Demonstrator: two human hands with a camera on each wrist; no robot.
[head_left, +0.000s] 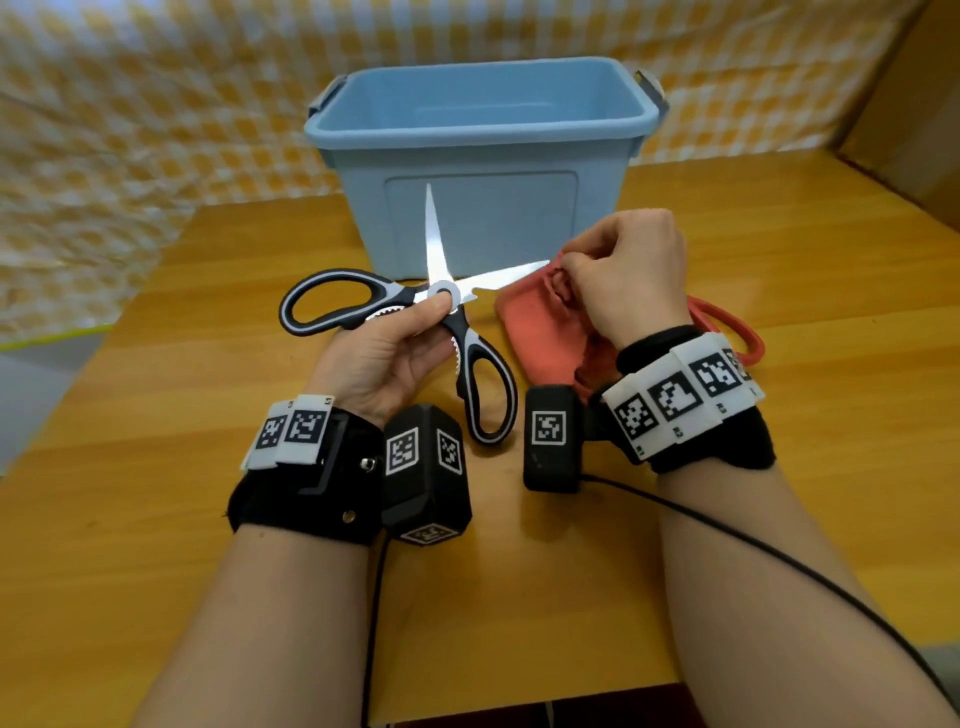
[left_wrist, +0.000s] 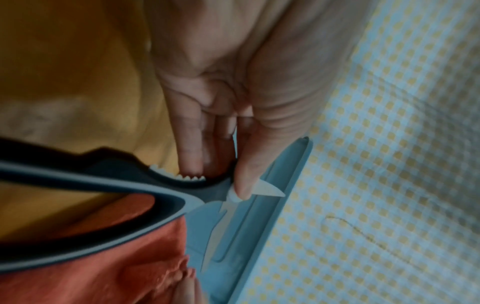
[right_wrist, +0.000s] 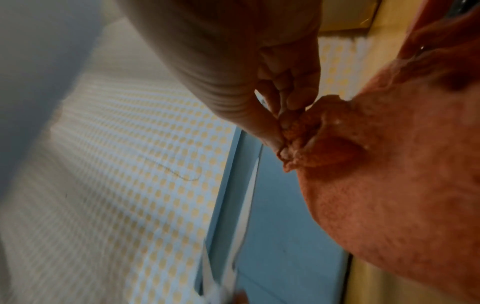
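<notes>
Shears: kitchen shears, blades wide open, over the wooden table, in front of the blue storage bin
Left hand: left hand pinches their pivot
Right hand: right hand pinches the orange-red cloth, blade tip just beside
Wrists: square black-and-white marker tags

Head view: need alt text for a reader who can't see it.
A person's left hand holds open kitchen scissors at the pivot while the right hand pinches the edge of an orange-red fabric bag on a wooden table. An open blue plastic storage bin stands just behind, before a yellow-checked cloth.
</notes>
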